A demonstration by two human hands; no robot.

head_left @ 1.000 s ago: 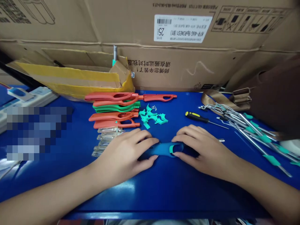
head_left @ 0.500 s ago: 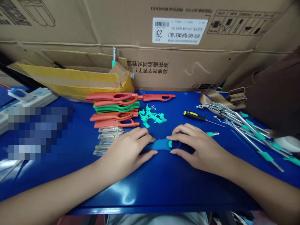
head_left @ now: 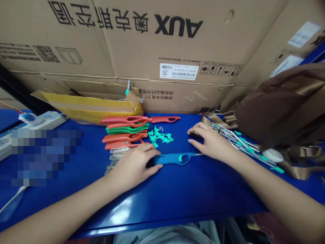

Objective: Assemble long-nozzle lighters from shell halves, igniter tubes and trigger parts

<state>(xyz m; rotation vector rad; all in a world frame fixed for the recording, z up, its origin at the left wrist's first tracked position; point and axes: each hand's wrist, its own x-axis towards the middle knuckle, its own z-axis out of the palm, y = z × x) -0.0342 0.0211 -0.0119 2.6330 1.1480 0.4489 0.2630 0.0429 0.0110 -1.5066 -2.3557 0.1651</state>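
Glossy smooth plastic lighter shell (head_left: pixel 172 158); glossy blue tabletop (head_left: pixel 177 200); matt, rough cardboard cartons (head_left: pixel 162 57); shiny metal rods (head_left: pixel 241 142).

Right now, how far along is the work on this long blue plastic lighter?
Done, it seems: the long blue plastic lighter body has a teal piece and metal tip fitted. In hand: the left hand holds it; the right hand is over a yellow-and-black screwdriver. Left lying out: stacked red plastic shells, green plastic shells, loose teal plastic pieces, clear plastic tubes, teal-collared metal rods.
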